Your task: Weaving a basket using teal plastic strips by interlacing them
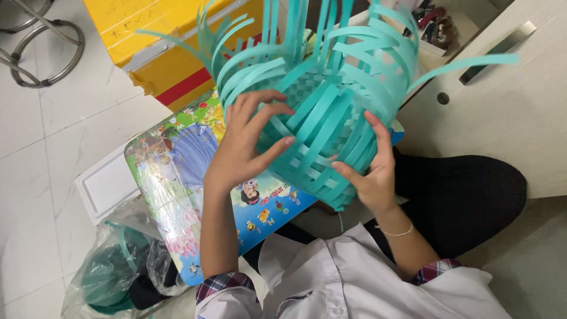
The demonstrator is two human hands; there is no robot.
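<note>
A half-woven basket [322, 112] of teal plastic strips is held up in front of me, its loose strip ends fanning upward and outward. My left hand [245, 142] presses on its left side, fingers spread over the weave and thumb tip on a strip. My right hand [372, 168] cups the lower right side, index finger lying along a strip. A thin bracelet circles my right wrist. Both forearms come out of white sleeves with plaid cuffs.
A colourful picture-printed low table [177, 171] lies under the basket. A yellow and red box [165, 41] stands behind it. A clear plastic bag [118, 272] with teal strips sits at lower left. A beige cabinet [508, 100] is on the right, chair legs [41, 53] at top left.
</note>
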